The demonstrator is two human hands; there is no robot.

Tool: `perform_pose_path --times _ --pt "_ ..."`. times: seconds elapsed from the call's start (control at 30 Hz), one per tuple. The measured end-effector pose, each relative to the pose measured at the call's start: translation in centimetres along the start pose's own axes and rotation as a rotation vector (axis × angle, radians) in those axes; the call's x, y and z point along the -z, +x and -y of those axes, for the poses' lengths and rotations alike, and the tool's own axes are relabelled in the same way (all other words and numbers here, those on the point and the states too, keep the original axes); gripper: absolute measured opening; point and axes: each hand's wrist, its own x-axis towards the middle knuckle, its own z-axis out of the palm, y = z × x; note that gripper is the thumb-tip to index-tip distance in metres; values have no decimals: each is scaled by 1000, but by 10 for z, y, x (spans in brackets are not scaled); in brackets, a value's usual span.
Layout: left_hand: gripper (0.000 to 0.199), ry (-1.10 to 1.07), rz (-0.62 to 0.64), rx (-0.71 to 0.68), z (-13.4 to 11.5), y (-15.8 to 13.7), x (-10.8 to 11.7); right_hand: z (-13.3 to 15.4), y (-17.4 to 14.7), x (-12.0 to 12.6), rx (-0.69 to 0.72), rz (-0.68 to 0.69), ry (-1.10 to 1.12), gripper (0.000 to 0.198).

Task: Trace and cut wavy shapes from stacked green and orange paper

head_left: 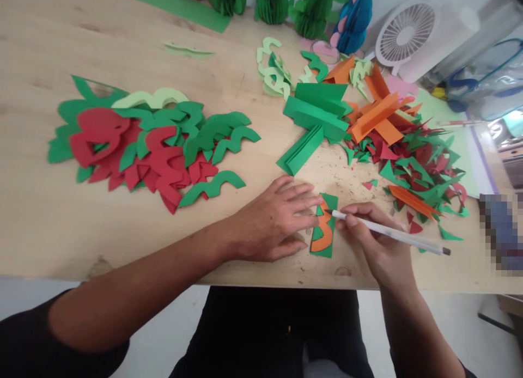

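My right hand point(376, 236) is closed around a white pen point(392, 231), its tip at the edge of an orange wavy paper cutout point(324, 233). The orange cutout lies on top of a green paper rectangle point(332, 242) near the table's front edge. My left hand point(278, 220) lies flat with fingers stretched out, and its fingertips touch the left side of the orange cutout. Just beyond the left fingers is a folded green paper strip point(302, 150).
Green and red cut paper shapes point(163, 149) are heaped on the left. Orange folded strips point(379, 114) and red and green scraps point(429, 160) spread at the right. A white fan point(406, 35) and honeycomb paper figures point(312, 13) stand along the back of the wooden table point(131, 242).
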Motion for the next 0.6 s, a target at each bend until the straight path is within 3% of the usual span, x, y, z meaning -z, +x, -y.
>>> perform_pose_path --times 0.2,0.43,0.6 --pt "34 1 -21 4 0 0 -1 -7 -21 5 140 55 -195 22" --pt "37 17 -25 -27 1 0 -1 -14 -30 -5 500 60 -432 25" --pt "38 39 -23 -28 2 -1 -3 -18 -33 -8 559 37 -500 29"
